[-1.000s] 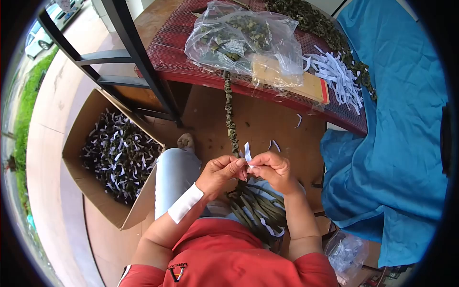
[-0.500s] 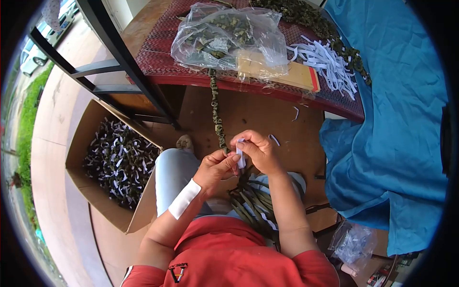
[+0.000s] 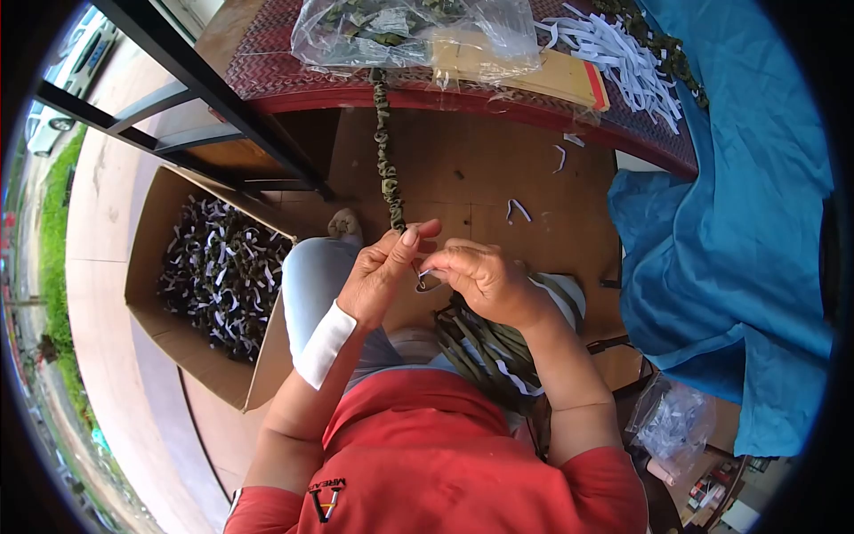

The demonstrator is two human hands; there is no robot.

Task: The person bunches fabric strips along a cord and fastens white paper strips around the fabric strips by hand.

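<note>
A gathered green camouflage strip hangs from the table edge down to my left hand, whose thumb and fingers pinch its lower end. Close on the right, my right hand has its fingertips pressed together on a thin white strip. A small loop shows just below the fingertips; its far end is hidden by the fingers. Over my lap lies a bundle of long green strips with white pieces among them.
A cardboard box of green pieces with white ties stands at the left, beside a black metal frame. The red woven table ahead bears a plastic bag and white strips. Blue cloth hangs at the right.
The white strip, upright between my hands before, now shows only as a thin piece at my right fingertips. My right hand has turned and moved lower. The view has shifted, with the table higher up.
</note>
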